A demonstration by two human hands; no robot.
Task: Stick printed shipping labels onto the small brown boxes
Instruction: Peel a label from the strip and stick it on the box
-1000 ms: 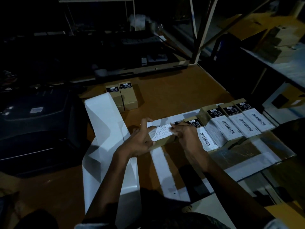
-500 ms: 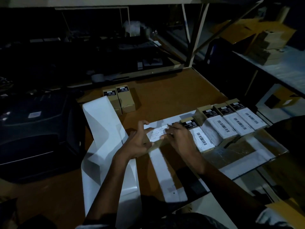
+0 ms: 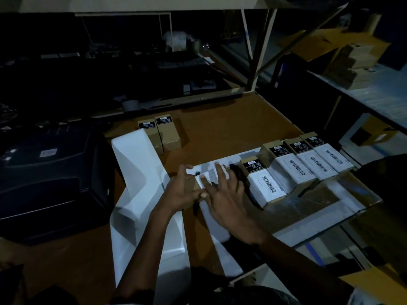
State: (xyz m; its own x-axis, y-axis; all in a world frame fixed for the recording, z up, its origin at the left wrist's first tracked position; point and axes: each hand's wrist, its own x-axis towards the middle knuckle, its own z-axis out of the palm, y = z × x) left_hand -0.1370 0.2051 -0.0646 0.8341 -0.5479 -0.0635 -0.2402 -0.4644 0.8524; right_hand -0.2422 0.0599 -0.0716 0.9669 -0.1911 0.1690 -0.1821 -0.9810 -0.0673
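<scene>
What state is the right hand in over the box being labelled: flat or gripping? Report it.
Flat. The right hand lies with fingers spread straight over the shipping label; motion blur hides whether it presses down.

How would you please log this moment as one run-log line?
step: smoothing label | left hand: steadying box, open | right hand: flat on shipping label | labelled boxes: four at right

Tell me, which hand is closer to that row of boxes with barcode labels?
The right. The right hand lies spread on the box being labelled, just beside the nearest box of the labelled row. The left hand rests on that box's far side, farther away.
</scene>
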